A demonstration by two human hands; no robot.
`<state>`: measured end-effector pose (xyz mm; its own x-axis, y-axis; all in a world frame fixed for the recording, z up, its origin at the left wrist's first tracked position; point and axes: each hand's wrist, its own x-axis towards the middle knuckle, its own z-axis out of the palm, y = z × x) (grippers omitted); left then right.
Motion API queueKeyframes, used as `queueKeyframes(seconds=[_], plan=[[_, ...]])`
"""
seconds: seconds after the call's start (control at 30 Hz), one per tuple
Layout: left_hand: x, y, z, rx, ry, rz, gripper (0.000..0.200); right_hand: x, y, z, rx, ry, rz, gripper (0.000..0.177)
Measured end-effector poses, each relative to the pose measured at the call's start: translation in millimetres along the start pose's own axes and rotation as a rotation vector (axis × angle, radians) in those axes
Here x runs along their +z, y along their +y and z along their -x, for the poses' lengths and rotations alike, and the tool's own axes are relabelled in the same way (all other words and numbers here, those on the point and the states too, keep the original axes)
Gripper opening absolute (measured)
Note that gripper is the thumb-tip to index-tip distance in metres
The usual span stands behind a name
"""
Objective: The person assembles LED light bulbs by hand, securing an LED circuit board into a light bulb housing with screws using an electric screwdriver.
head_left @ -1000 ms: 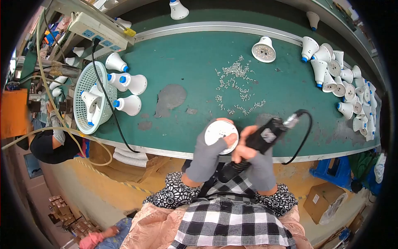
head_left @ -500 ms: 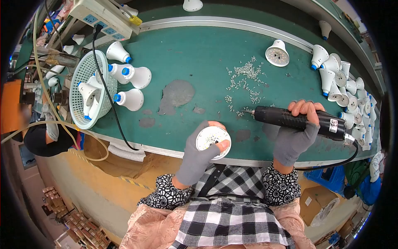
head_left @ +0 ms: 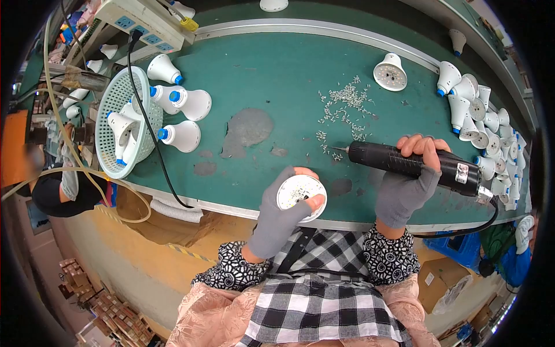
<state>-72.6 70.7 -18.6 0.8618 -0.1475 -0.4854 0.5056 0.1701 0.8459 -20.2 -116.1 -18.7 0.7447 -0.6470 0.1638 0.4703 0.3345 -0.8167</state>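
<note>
My left hand [head_left: 276, 211], in a grey fingerless glove, grips a white bulb housing [head_left: 293, 188] with its round chip-dotted face turned up and the thumb on its edge. In my right hand [head_left: 411, 182], gloved alike, is a black electric screwdriver [head_left: 390, 160], its bit pointing left. The bit tip is over the green bench [head_left: 231, 69], close to the lower end of a scattered pile of small screws [head_left: 347, 99]. Bit and housing are apart. The lower part of the housing is hidden by my left hand.
A pale green basket [head_left: 104, 139] holds bulb housings at the left, with several more beside it. One housing [head_left: 390, 75] stands behind the screws. Many housings [head_left: 485, 110] crowd the right end. A black cable [head_left: 151, 124] crosses the left side. A power strip [head_left: 136, 26] is at upper left.
The screwdriver in my right hand has shifted slightly left and up, its bit now left of the lower screws. My left hand and the housing have moved slightly right.
</note>
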Motion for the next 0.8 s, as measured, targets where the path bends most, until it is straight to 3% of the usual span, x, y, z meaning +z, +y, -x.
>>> queueKeyframes(seconds=[0.37, 0.47, 0.57, 0.8], plan=[[0, 2, 0, -0.001, -0.025, -0.018, 0.035, -4, 9, -2, 0.032, -0.034, 0.013, 0.022], [-2, 1, -3, 0.076, -0.075, -0.111, 0.032, 1, 0, -2, 0.056, 0.018, 0.016, 0.02], [-1, -6, -13, 0.504, -0.08, -0.581, 0.031, -8, -12, -6, 0.044, -0.016, -0.031, 0.017], [17, 5, -15, 0.551, -0.117, -0.794, 0.026, -17, -47, -5, 0.109, 0.049, -0.122, 0.013]])
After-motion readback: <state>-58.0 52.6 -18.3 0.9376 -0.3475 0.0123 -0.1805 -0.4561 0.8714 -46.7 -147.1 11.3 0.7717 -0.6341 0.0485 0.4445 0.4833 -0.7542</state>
